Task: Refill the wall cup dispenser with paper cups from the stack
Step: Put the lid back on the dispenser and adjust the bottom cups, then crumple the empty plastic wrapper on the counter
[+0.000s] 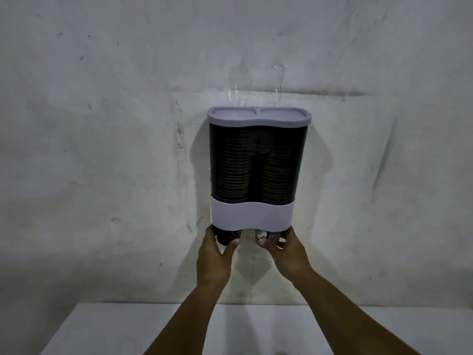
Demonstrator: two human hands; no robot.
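The white bench is lying nearest, bare where visible. Beyond it, the left hand and right hand are each curling a grip around 1 protruding cup, left cup and right cup, probably seating them. Farther, on the wall, the dispenser is holding 2 full-looking columns under its closed lid.

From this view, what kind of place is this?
Probably a bare utility or back room: a stained grey plaster wall, a two-column cup dispenser mounted on it, and a plain white table below.
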